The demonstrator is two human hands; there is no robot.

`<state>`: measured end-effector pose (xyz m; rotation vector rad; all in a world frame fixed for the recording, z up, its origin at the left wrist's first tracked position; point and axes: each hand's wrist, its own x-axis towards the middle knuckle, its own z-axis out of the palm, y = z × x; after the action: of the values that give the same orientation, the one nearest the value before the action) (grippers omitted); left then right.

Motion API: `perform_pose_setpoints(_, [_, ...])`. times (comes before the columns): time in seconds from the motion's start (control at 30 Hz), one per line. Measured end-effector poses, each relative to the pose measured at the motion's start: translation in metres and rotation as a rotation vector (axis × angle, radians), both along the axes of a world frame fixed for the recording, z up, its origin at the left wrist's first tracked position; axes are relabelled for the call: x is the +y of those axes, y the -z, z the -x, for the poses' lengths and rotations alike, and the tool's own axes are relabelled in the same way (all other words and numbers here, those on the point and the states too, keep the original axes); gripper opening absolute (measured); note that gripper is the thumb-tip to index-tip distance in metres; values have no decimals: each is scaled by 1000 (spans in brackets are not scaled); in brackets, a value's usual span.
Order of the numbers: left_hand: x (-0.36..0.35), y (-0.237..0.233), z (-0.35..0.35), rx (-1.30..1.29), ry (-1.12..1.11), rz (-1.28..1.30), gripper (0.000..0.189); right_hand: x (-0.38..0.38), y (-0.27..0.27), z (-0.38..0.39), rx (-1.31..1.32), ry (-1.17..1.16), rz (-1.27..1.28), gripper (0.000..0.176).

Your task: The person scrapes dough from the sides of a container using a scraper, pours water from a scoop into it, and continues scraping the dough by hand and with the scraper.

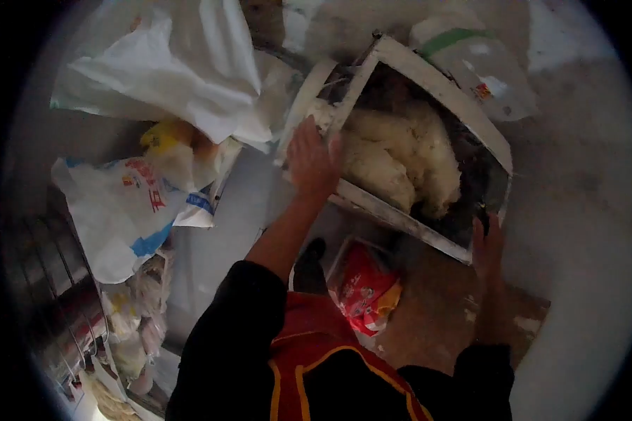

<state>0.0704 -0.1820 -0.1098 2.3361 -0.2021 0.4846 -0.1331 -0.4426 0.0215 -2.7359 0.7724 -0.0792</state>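
A metal trough (pixel 439 84) with pale rims stands tilted in front of me, holding a big lump of whitish dough (pixel 400 158). My left hand (pixel 312 161) lies flat with fingers spread on the trough's near left rim, beside the dough. My right hand (pixel 488 245) grips the trough's lower right corner. Both sleeves are black, and a red garment with orange trim covers my chest.
White flour sacks (pixel 182 70) and a printed bag (pixel 130 210) pile up on the left. A red packet (pixel 365 288) lies on the floor under the trough. A clear plastic container (pixel 481 67) stands behind it. Metal shelving (pixel 56 281) runs along the far left.
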Motion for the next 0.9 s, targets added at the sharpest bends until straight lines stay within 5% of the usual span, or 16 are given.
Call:
perform_pose_setpoints(0.17, [-1,12,-2,24,3,43,51,-2,2,15,104,105,120,39])
perform_pose_setpoints(0.37, [-2,8,1,114,13,8,52,-18,21,-2,171,190,-68,46])
perform_pose_setpoints(0.47, [-3,9,-2,122,20,13,50,-95,95,-5,-19,-62,46,46])
perform_pose_setpoints(0.57, [-1,11,1,146,34,27,51,-131,131,-39,-16,35,20,52])
perform_pose_setpoints(0.7, [-1,-3,0,305,43,53,51,-159,148,-98,79,7,-45,51])
perform_pose_setpoints(0.9, [-1,-1,0,122,96,-2,49,-202,174,-158,161,-196,27,47])
